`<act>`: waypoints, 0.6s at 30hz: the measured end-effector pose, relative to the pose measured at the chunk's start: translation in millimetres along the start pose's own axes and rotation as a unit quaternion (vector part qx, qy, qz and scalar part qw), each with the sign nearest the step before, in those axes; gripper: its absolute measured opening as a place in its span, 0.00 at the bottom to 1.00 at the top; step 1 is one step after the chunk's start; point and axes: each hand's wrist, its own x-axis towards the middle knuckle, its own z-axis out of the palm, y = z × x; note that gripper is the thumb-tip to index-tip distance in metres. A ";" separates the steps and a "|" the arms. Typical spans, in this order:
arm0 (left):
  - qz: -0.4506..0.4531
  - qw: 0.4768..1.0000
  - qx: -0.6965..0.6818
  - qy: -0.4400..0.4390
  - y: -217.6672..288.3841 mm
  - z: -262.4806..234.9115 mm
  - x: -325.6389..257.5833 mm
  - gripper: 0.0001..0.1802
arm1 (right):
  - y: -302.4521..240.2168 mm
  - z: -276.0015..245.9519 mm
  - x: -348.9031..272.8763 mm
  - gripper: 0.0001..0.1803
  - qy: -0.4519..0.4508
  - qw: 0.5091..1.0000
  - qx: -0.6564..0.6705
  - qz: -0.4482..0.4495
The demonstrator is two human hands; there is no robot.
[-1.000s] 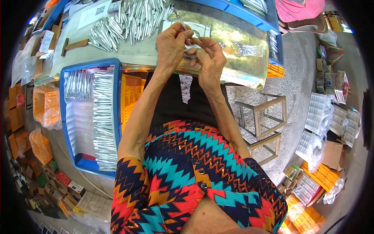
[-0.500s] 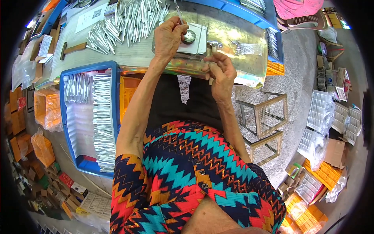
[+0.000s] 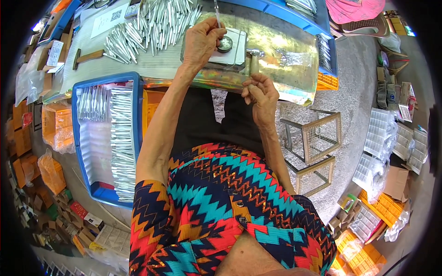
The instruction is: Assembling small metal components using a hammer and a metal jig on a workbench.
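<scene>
My left hand (image 3: pixel 200 43) is closed, thumb against fingers, on a slim silver metal piece (image 3: pixel 217 10) that points away from me. Just under its fingertips is a small round dark dish (image 3: pixel 225 43) with pale, shiny contents, resting on a white-topped block (image 3: pixel 237 51). My right hand (image 3: pixel 261 94) hovers at the bench's near edge, fingers curled in and thumb pressed to them; whatever they may hold is hidden. Above it a hammer (image 3: pixel 255 62) with a shiny head and wooden handle lies beside the block. Many similar slim silver pieces (image 3: pixel 152 30) are heaped at the bench's far left.
A second hammer (image 3: pixel 88 57) lies left on the bench. Beside my left forearm is a blue tray (image 3: pixel 139 99) holding rows of silver pieces. Another blue bin (image 3: pixel 301 23) stands far right. Metal-framed stools (image 3: pixel 317 133) and orange crates (image 3: pixel 377 202) are on the right.
My right hand has drawn slightly toward me, and its fingers have curled in more. My left hand still grips the slim metal piece, now tilted more upright in the picture.
</scene>
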 end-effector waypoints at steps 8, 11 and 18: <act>0.010 1.000 0.024 -0.017 -0.7 -2.0 1.8 0.04 | 3.4 1.4 -4.2 0.14 -0.016 0.999 -0.015 0.025; 0.012 0.999 0.021 -0.025 -0.2 -2.6 1.7 0.04 | 1.8 1.4 -2.3 0.14 -0.022 0.999 -0.021 0.027; -0.010 0.998 -0.010 -0.056 -0.2 -5.2 4.4 0.04 | 4.4 0.6 -2.2 0.13 -0.030 0.999 -0.020 0.033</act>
